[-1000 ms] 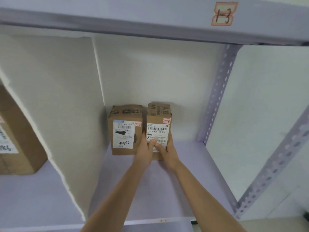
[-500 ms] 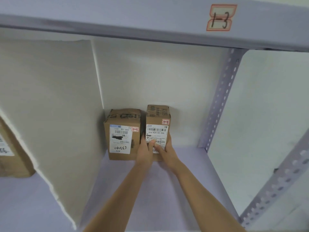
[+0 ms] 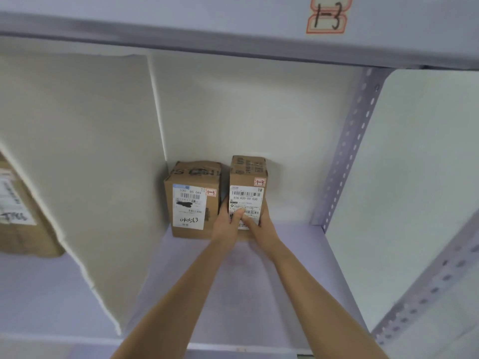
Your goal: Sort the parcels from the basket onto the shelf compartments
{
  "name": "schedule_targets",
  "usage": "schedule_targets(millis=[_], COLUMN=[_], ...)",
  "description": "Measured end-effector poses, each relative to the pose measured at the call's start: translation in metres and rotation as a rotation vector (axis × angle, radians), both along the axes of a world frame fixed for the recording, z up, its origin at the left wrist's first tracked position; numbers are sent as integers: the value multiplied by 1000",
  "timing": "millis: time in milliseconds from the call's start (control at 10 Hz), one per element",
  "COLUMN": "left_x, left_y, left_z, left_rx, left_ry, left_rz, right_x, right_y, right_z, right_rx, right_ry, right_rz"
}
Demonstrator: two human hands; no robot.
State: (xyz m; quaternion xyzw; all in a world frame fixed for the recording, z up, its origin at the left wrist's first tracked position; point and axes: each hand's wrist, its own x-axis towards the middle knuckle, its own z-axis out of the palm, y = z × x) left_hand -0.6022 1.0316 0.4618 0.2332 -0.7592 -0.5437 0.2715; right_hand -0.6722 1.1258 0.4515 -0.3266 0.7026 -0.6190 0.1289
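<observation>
I am looking into a shelf compartment marked by a handwritten "1-3" tag on the beam above. Two brown cardboard parcels are standing upright at the back, against the white rear wall. The wider parcel is sitting on the left, close to the white divider panel. The narrower parcel is standing just beside it on the right. Each is showing a white barcode label and a small red "1-3" sticker on its front.

Both hands are gripping the lower part of the narrower parcel. The left hand is curling round its left edge, in the gap between the two parcels, with the thumb lying across the label. The right hand is wrapping round its right edge, thumb also on the front. The hands are hiding the parcel's base, so I cannot tell whether it is resting on the pale purple shelf board.

A perforated metal post is rising at the right. Another labelled box is sitting in the compartment beyond the divider.
</observation>
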Motion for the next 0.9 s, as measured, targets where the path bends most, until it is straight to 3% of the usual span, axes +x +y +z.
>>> schedule_targets(millis=[200, 500, 900], left_x=[3, 9, 78], left_y=[4, 3, 23], left_z=[8, -1, 5], left_rx=[7, 49, -70], left_ry=[-120, -210, -142], left_rz=[-3, 2, -144], right_x=[-9, 6, 68], right_y=[-1, 1, 48], right_z=[5, 6, 17], right_rx=[96, 186, 537], right_ry=[-139, -263, -52], right_rz=[49, -111, -283])
